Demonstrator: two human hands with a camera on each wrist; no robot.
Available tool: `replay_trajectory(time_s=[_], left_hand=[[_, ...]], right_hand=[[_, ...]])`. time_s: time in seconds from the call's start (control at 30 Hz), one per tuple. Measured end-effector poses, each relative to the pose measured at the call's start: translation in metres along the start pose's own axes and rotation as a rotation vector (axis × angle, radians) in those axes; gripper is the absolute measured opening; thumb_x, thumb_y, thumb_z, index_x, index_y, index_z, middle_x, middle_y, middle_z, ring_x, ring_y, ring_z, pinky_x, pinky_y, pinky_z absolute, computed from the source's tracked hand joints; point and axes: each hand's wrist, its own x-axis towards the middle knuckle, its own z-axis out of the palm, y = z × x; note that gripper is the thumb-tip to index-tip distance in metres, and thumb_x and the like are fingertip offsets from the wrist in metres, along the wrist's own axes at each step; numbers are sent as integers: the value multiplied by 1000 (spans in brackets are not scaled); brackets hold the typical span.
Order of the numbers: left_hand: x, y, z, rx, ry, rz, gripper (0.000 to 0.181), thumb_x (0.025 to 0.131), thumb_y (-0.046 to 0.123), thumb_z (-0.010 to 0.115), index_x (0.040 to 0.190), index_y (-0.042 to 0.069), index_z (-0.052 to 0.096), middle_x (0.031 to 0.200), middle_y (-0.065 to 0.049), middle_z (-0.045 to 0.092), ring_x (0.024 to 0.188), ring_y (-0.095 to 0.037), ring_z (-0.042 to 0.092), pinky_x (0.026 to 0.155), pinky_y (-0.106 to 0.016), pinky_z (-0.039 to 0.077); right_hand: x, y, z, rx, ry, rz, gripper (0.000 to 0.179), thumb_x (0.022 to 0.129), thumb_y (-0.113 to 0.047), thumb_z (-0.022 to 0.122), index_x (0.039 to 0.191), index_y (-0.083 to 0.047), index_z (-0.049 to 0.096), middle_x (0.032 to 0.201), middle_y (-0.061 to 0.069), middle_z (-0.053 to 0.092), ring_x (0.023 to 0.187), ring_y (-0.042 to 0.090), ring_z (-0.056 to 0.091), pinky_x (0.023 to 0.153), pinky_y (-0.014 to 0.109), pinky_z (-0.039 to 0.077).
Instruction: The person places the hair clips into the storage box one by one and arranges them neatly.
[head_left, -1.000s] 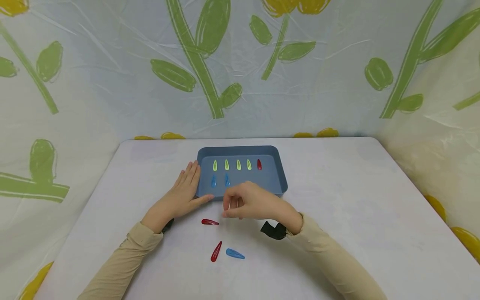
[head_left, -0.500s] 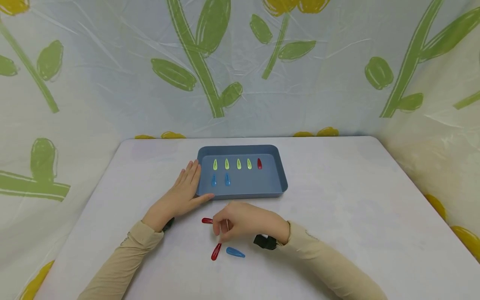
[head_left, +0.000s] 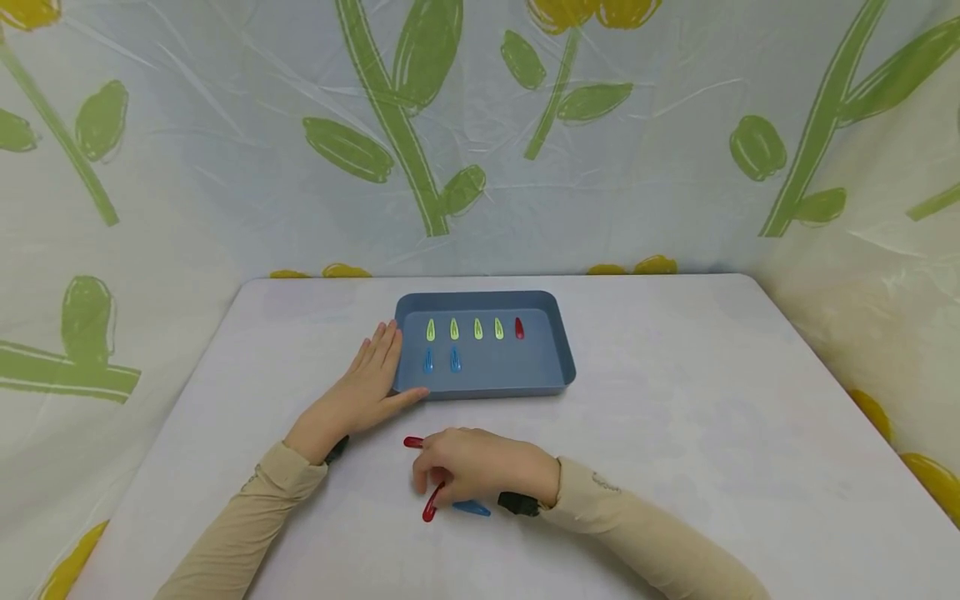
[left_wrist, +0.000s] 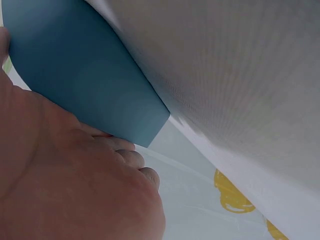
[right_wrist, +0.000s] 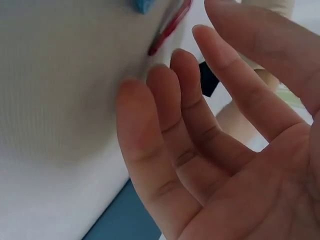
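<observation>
My left hand (head_left: 360,392) rests along the left side of the blue-grey tray (head_left: 517,367), its fingers straight and the thumb on the near rim. In the left wrist view that hand (left_wrist: 75,170) lies against the tray's wall (left_wrist: 85,70). Over the table in front of the tray, my right hand (head_left: 480,462) has thumb and forefinger on either side of a red snap hair clip (head_left: 429,510). The right wrist view shows a gap between thumb and fingers, with the red hair clip (right_wrist: 170,27) beyond the fingertips. A blue hair clip (head_left: 476,508) lies partly hidden beneath this hand.
Another red hair clip (head_left: 412,442) lies left of the right hand, partly covered. Inside the tray, several yellow-green hair clips (head_left: 453,329) and one red clip (head_left: 519,328) form the back row. Two blue clips (head_left: 428,360) sit in front of them.
My right hand has come away from the tray's near edge, toward the front of the table and slightly left, down to the red hair clip. The left hand has stayed put.
</observation>
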Motion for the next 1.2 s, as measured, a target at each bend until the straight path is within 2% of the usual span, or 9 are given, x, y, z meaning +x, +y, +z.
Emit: replay_trajectory(time_s=[0.13, 0.4, 0.7, 0.97, 1.2], left_hand=[[0, 0, -1, 3, -11, -8, 109, 92, 73, 43, 156, -5, 1, 164, -19, -9, 150, -29, -14, 121, -49, -1], [1, -1, 0, -2, -11, -5, 110, 92, 73, 43, 156, -5, 0, 164, -18, -9, 150, -29, -15, 120, -50, 0], [0, 0, 0, -3, -5, 8, 109, 93, 71, 45, 155, -7, 1, 164, -21, -8, 150, -32, -13, 120, -51, 0], [-1, 2, -2, -4, 11, 17, 107, 94, 67, 48, 155, -9, 4, 163, -23, -5, 150, -35, -10, 120, -53, 2], [-2, 3, -3, -7, 5, 14, 108, 94, 68, 48, 155, -9, 4, 163, -23, -5, 150, -35, -9, 120, -53, 2]], right_hand=[[1, 1, 5, -19, 11, 11, 12, 83, -17, 82, 91, -19, 73, 80, -9, 56, 71, -2, 48, 63, 11, 40], [5, 7, 11, -14, 18, -2, 18, 81, -13, 84, 80, -21, 68, 82, -10, 54, 75, -2, 50, 64, 11, 41], [5, 6, 10, -8, 5, 24, 18, 81, -13, 83, 76, -22, 68, 81, -8, 54, 76, 2, 49, 64, 13, 40], [5, 7, 10, -23, 1, 30, 19, 79, -17, 86, 72, -24, 69, 79, -10, 53, 75, -1, 45, 63, 13, 39], [6, 9, 11, -41, 0, 14, 18, 78, -19, 86, 72, -26, 70, 80, -12, 53, 75, -2, 46, 63, 12, 39]])
